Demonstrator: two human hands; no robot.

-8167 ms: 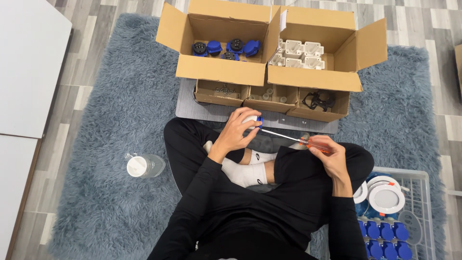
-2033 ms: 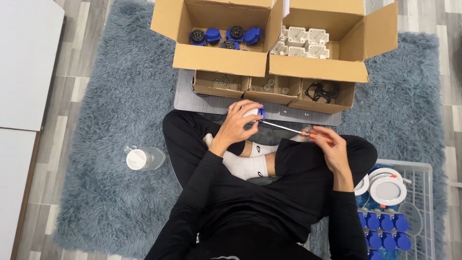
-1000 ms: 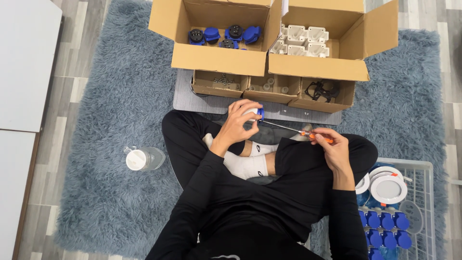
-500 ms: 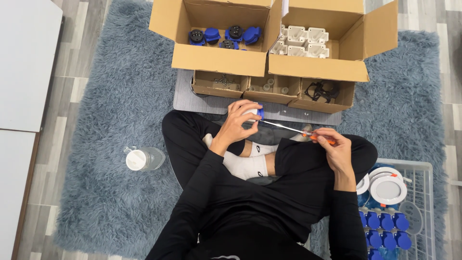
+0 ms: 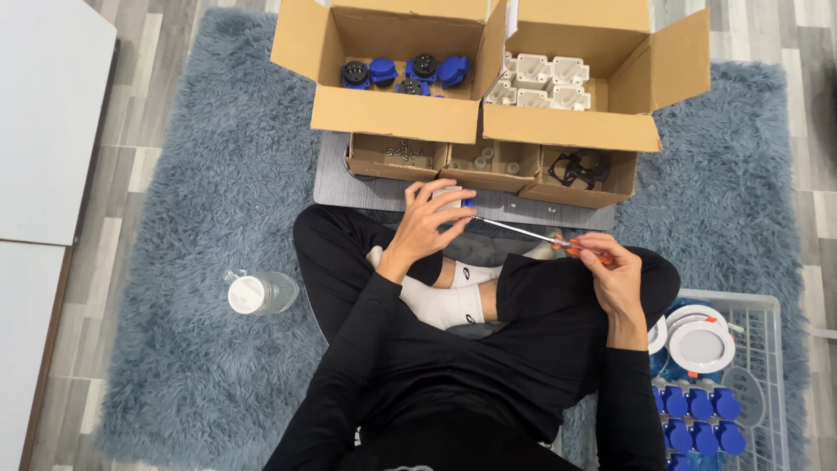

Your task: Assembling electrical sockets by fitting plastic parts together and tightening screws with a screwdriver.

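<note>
I sit cross-legged on a grey-blue shag rug. My left hand (image 5: 432, 220) grips a small white and blue plastic part (image 5: 453, 195) above my knee. A long screwdriver (image 5: 523, 232) with an orange handle is held in my right hand (image 5: 610, 266); its metal tip touches the part. Both hands hover just in front of a row of small cardboard trays (image 5: 488, 164).
Two open cardboard boxes stand at the back: the left box (image 5: 392, 109) holds blue parts, the right box (image 5: 567, 126) white parts. A white wire basket (image 5: 767, 375) at my right holds blue parts and round white lamps. A clear bottle (image 5: 260, 292) lies left on the rug.
Almost nothing differs: both hands keep the same grip, with the screwdriver still against the part; only tiny shifts of the right wrist.
</note>
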